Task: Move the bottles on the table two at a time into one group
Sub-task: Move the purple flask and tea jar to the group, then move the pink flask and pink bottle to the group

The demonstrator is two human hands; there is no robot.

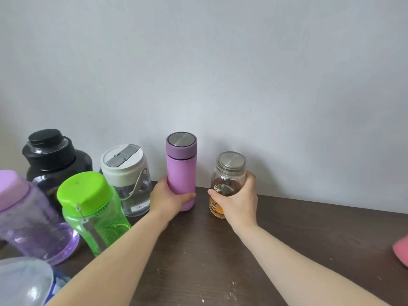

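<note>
My left hand [169, 198] grips the lower half of a purple flask [181, 167] with a steel-topped lid, standing upright by the wall. My right hand [237, 200] wraps a clear glass jar [228, 177] with a metal lid and an orange print, just right of the flask. To the left stands a group: a clear bottle with a white lid [128, 180], a black jug [54, 155], a green bottle [92, 210] and a translucent purple bottle [28, 217].
The dark wooden table [209, 257] runs along a pale wall [220, 74]. A pale blue bottle top [24, 281] shows at the bottom left corner. A pink object [401, 252] pokes in at the right edge.
</note>
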